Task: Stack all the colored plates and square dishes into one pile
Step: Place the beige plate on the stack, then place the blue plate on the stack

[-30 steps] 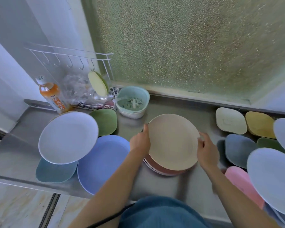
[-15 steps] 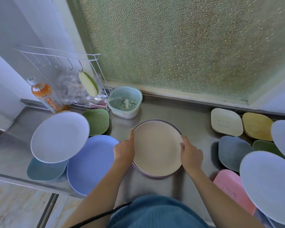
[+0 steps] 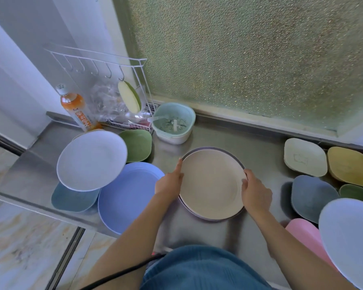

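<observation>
A beige plate [image 3: 212, 185] lies on top of a low pile [image 3: 215, 219] in the middle of the frame, on a steel counter [image 3: 260, 151]; a darker rim of the plate under it shows around its edge. The left hand [image 3: 169, 185] rests against the plate's left edge with its forefinger stretched along the rim. The right hand [image 3: 256, 192] holds the right edge, fingers curled over the rim.

To the left lie a blue plate [image 3: 126, 195], a white plate [image 3: 91, 160] tilted above a teal dish [image 3: 71, 198], and a green dish [image 3: 137, 144]. At the right edge of the frame sit a cream dish [image 3: 305, 156], a yellow dish [image 3: 348, 166], a grey dish [image 3: 312, 197], a pink dish [image 3: 306, 237] and another white plate [image 3: 350, 239].

Behind the pile stands a mint strainer bowl [image 3: 173, 123]; in the upper left, a wire rack [image 3: 96, 59] and an orange bottle [image 3: 76, 107].
</observation>
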Demonstrator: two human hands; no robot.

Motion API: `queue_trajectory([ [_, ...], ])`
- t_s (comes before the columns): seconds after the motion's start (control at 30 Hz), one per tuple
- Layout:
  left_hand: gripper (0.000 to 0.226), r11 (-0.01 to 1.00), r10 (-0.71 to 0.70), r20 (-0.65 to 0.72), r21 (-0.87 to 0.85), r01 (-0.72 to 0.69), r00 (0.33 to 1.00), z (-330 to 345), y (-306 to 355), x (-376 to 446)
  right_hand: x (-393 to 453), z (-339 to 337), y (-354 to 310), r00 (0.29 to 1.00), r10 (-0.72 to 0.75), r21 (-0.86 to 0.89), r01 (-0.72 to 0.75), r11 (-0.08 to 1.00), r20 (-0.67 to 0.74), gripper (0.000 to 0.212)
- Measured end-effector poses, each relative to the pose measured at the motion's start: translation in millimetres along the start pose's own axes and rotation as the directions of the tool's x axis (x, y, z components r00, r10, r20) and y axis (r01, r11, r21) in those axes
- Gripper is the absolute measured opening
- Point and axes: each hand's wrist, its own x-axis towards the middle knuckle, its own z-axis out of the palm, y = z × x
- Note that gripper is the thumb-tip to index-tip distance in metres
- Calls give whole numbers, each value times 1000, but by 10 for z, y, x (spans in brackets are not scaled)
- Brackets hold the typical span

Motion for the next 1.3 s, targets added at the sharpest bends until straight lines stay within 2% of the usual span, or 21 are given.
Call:
queue_trajectory([
  [0.1, 52, 1000, -16, -148, -8, 15, 989, -14, -210, -152, -14, -3, -190, 992, -78, -55, 73, 996, -97, 40],
  [0.2, 43, 985, -161, -356, -112, 129, 921, -75, -530, -329, -38, 89, -711, 950, -290, -17, 290, 957, -112, 39],
  [0.27, 33, 954, -287, -388, -198, 225, 876, -118, -802, -435, -92, 187, -1155, 884, -457, 8, 460, 888, -103, 40],
  [0.33, 31, 914, -398, -379, -243, 325, 835, -156, -1084, -558, -170, 277, -1573, 809, -588, 37, 588, 808, -32, 40],
  [0.43, 36, 862, -503, -375, -276, 424, 779, -190, -1437, -687, -246, 407, -2002, 730, -674, -17, 680, 733, 108, 37],
  [0.53, 30, 821, -570, -297, -235, 520, 766, -205, -1616, -749, -256, 528, -2171, 756, -605, -220, 653, 724, 251, 45],
  [0.67, 29, 814, -569, -237, -297, 499, 787, -203, -1739, -750, -288, 673, -2199, 805, -504, -310, 589, 746, 315, 54],
  [0.77, 45, 797, -559, -143, -365, 481, 817, -252, -1772, -760, -300, 711, -2190, 811, -510, -262, 579, 772, 287, 56],
  [0.87, 62, 759, -562, -133, -476, 445, 816, -275, -1846, -773, -264, 672, -2239, 825, -509, -160, 552, 818, 246, 51],
  [0.97, 58, 718, -567, -149, -572, 397, 810, -300, -1880, -751, -125, 587, -2298, 848, -447, 49, 453, 890, 283, 46],
  [1.03, 54, 677, -567, -132, -636, 369, 813, -357, -1838, -744, -14, 478, -2302, 846, -422, 130, 402, 906, 326, 46],
  [1.17, 55, 648, -527, -126, -699, 302, 840, -476, -1635, -685, 167, 211, -2227, 857, -385, 82, 381, 921, 344, 49],
  [1.3, 51, 657, -437, -141, -725, 208, 888, -542, -1247, -542, 376, 33, -1851, 901, -259, 127, 228, 965, 350, 44],
])
